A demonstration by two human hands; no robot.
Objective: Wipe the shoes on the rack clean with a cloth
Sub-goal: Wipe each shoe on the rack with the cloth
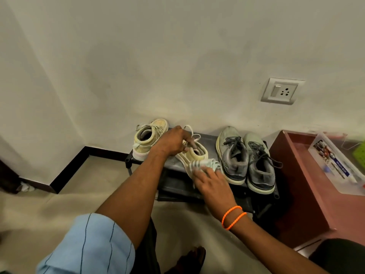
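The cream shoe (194, 153) lies tilted on its side on the top shelf of the black rack (211, 138), between an upright matching cream shoe (149, 138) at the rack's left end and a pair of grey sneakers (246, 157) on the right. The left hand (173, 140) grips it at the collar, fingers curled among the laces. The right hand (212, 180), fingers spread flat, presses a striped cloth (203, 165) against the shoe's heel end. An orange band (233, 216) circles the right wrist.

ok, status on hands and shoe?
Left hand grips cream shoe on rack. Right hand presses cloth on its heel. Nothing blocking.
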